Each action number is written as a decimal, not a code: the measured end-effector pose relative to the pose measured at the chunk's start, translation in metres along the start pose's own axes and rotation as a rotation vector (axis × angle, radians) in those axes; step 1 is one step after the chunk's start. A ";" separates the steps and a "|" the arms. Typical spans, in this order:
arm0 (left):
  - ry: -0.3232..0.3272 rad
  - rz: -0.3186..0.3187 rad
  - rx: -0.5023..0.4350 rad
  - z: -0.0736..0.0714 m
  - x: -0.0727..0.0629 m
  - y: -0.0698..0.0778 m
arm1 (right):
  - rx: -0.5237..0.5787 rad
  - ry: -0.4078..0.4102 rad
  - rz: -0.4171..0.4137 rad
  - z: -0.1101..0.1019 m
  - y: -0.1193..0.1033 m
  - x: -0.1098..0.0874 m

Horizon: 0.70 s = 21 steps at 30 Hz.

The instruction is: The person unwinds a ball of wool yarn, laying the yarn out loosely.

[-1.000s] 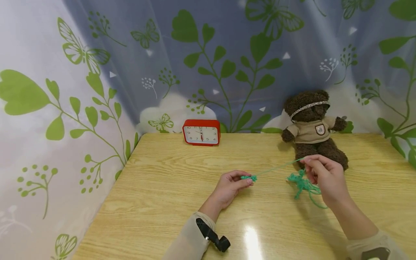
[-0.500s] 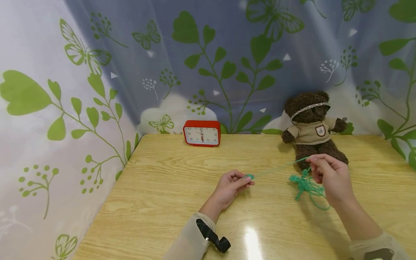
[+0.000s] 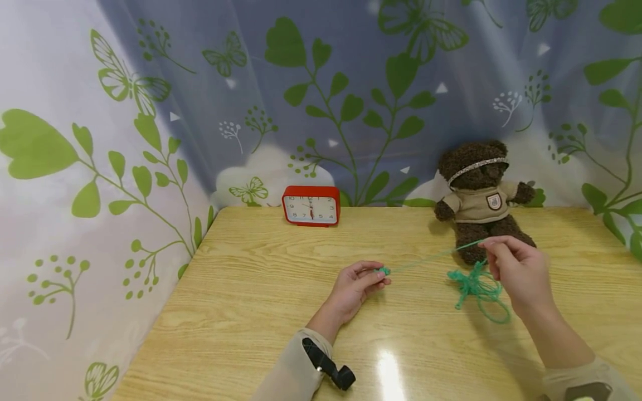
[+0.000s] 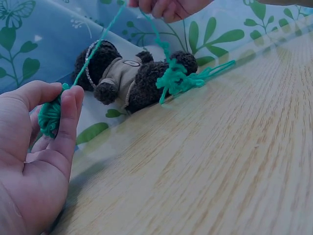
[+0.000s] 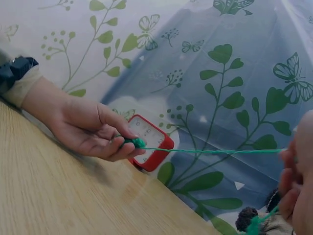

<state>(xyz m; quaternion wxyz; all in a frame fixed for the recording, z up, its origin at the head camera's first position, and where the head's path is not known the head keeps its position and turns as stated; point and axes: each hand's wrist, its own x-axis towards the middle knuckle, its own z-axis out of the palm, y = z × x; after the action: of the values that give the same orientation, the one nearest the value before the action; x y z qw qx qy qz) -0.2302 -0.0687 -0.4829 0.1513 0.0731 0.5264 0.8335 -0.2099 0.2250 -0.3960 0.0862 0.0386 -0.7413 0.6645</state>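
Note:
My left hand (image 3: 353,287) pinches a small wound bundle of green yarn (image 4: 49,117) between thumb and fingers, a little above the table. From it a green strand (image 5: 220,151) runs taut to my right hand (image 3: 521,273), whose thumb and fingertips pinch it higher up on the right. Below the right hand lies a loose tangle of green yarn (image 3: 473,283), with loops spread to its right. In the left wrist view another length hangs from the right hand down to that tangle. Part of the bundle is hidden by the left fingers.
A brown teddy bear (image 3: 478,206) in a beige top sits at the back right, just behind the tangle. Toward the back left stands a red clock (image 3: 311,206). The wooden table (image 3: 241,301) meets a leaf-printed curtain (image 3: 341,128).
My right hand has moved a little to the right, drawing the strand out longer from the left hand. The left hand has turned the bundle slightly while staying in place.

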 end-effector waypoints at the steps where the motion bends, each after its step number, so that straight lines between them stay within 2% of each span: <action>1: -0.002 -0.002 0.001 0.000 0.000 0.000 | -0.112 -0.053 0.029 0.000 0.001 0.000; 3: -0.005 -0.008 0.003 -0.001 -0.001 0.000 | -0.329 -0.187 0.087 0.000 0.005 0.001; 5: -0.001 -0.011 0.001 -0.001 -0.002 -0.001 | -0.458 -0.317 0.139 0.003 0.010 0.001; 7: -0.003 -0.013 0.003 -0.001 -0.002 -0.002 | -0.514 -0.413 0.179 0.007 0.015 0.000; 10: -0.015 -0.017 0.010 0.000 -0.002 -0.004 | -0.537 -0.473 0.199 0.016 0.020 -0.002; 12: -0.029 -0.019 0.022 0.000 -0.002 -0.004 | -0.527 -0.491 0.189 0.022 0.022 -0.004; 15: -0.052 -0.017 0.040 0.000 -0.003 -0.004 | -0.423 -0.530 0.167 0.035 0.022 -0.008; 21: -0.138 -0.032 0.068 0.001 -0.005 -0.002 | -0.181 -0.729 0.152 0.062 0.025 -0.020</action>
<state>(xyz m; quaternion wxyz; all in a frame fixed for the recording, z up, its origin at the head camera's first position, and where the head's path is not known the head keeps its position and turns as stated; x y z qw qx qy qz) -0.2250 -0.0682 -0.4840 0.1983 0.1271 0.5437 0.8056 -0.1993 0.1651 -0.4299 -0.2294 0.2095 -0.7799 0.5434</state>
